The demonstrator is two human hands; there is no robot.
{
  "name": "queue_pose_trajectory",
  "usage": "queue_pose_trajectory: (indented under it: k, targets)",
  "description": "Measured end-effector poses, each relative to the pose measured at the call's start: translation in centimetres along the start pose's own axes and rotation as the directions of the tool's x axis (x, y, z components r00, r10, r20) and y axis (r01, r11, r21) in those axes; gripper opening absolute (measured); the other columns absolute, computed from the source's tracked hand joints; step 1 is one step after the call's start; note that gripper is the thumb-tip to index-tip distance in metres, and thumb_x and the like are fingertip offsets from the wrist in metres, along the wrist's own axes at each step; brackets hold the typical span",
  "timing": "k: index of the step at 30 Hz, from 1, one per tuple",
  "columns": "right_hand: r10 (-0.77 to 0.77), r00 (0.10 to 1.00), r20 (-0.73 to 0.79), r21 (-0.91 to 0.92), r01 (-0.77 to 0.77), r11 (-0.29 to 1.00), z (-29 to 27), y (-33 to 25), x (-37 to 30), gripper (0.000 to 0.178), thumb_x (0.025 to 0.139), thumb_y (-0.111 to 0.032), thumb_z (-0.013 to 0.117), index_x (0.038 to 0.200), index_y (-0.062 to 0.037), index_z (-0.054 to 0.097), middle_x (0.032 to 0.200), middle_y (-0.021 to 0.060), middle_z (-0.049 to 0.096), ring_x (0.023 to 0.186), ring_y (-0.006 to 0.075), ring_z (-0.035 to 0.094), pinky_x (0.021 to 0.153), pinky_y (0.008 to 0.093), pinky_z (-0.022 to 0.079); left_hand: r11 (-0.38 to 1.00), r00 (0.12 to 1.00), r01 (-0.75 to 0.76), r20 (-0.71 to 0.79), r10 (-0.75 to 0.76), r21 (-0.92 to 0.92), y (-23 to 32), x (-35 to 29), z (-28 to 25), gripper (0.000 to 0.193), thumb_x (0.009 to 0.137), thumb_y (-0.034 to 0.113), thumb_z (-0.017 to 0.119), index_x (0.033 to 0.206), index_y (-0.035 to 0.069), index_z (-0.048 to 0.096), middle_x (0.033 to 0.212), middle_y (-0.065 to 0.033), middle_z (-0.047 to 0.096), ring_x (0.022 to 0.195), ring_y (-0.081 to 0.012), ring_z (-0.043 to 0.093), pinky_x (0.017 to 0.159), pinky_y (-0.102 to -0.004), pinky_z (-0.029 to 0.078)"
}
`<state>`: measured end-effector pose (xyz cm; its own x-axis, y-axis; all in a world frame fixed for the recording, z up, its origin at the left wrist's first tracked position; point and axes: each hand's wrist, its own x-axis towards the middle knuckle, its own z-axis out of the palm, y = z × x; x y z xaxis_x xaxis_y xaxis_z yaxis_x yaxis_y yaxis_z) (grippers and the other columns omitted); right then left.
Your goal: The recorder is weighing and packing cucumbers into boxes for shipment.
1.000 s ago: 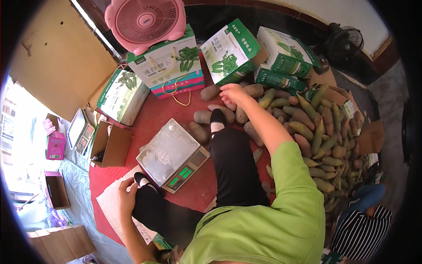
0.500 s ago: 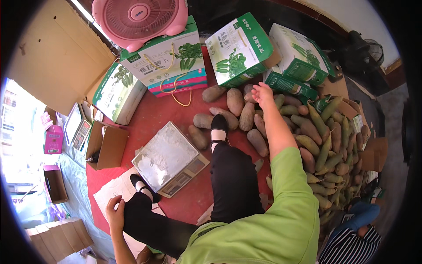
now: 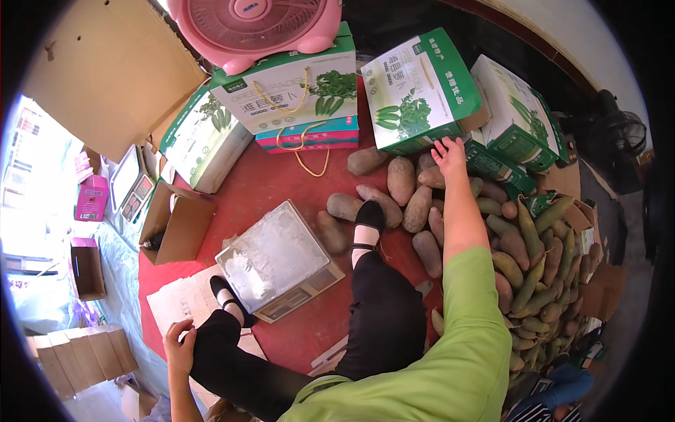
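Observation:
My right arm stretches far forward, and my right hand (image 3: 450, 156) hovers at the lower edge of a tilted white-and-green carton (image 3: 415, 91). Its fingers are spread and hold nothing that shows; whether they touch the carton I cannot tell. Just below lie several large, soil-coated root vegetables (image 3: 401, 181), beside a heap of long greenish radishes (image 3: 528, 232). My left hand (image 3: 180, 346) rests beside my left knee, fingers loosely bent and apart, with nothing in them. Between my feet and slightly left sits a scale (image 3: 274, 257) with a pale, worn plate.
A pink fan (image 3: 256, 28) lies on a carton (image 3: 295, 91) with rope handles. Another carton (image 3: 517, 112) stands at the back right, near a black fan (image 3: 619, 130). An open brown box (image 3: 184, 228) and a second scale (image 3: 133, 186) stand left. Another person's blue sleeve (image 3: 573, 383) shows lower right.
The whole view has shifted, so most things appear farther right. My right hand has come closer to the tilted carton's lower edge, its fingers more spread. My left hand stays by the knee.

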<state>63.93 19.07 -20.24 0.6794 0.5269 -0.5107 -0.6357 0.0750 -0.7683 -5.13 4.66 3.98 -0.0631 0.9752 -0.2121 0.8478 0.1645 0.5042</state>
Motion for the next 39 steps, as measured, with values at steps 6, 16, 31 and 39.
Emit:
queue_pose_trajectory:
  k: [6,16,31,39]
  targets:
    - [-0.04,0.999,-0.006,0.047,0.04,0.998,-0.4,0.7,1.8,0.082,0.083,0.002,0.055,0.147,-0.0204,0.01,0.127,0.0066,0.045,0.1,0.0255,0.057,0.078,0.0466,0.046,1.0,1.0,-0.03,0.0,0.03,0.006,-0.4,0.4,0.2,0.022,0.078,0.004,0.062,0.098,-0.003,0.066,0.086,-0.0117,0.064,0.083,-0.0199,0.063,0.077,-0.0297,0.051]
    - [-0.038,0.999,-0.004,0.187,0.038,0.982,2.0,-0.4,0.6,0.081,0.083,0.002,0.056,0.145,-0.024,0.01,0.101,0.0076,0.05,0.08,0.0213,0.056,0.068,0.0386,0.048,0.999,0.999,-0.051,-0.005,0.051,-0.003,-0.1,0.3,0.2,0.023,0.077,0.004,0.062,0.098,-0.003,0.066,0.087,-0.0124,0.065,0.085,-0.0217,0.064,0.079,-0.0307,0.049]
    - [-0.415,0.884,0.215,0.091,0.405,0.91,5.9,-13.6,-16.5,0.075,0.082,0.003,0.059,0.145,-0.0123,0.023,0.098,0.0072,0.053,0.077,0.0172,0.055,0.069,0.0342,0.047,0.991,0.988,-0.121,-0.098,0.115,-0.053,-0.7,-1.8,-1.1,0.022,0.077,0.006,0.064,0.097,-0.004,0.065,0.088,-0.0139,0.065,0.086,-0.0248,0.064,0.076,-0.0319,0.048]
    - [-0.454,0.762,0.462,-0.201,0.588,0.784,4.5,-17.5,-29.1,0.048,0.088,-0.011,0.059,0.133,-0.0047,0.043,0.082,-0.0029,0.055,0.072,0.0049,0.052,0.065,0.0217,0.042,0.99,0.989,-0.105,-0.118,0.094,-0.09,-2.7,-3.2,-1.8,0.022,0.081,0.011,0.064,0.099,0.0,0.066,0.091,-0.0113,0.064,0.087,-0.0236,0.062,0.069,-0.0318,0.047]
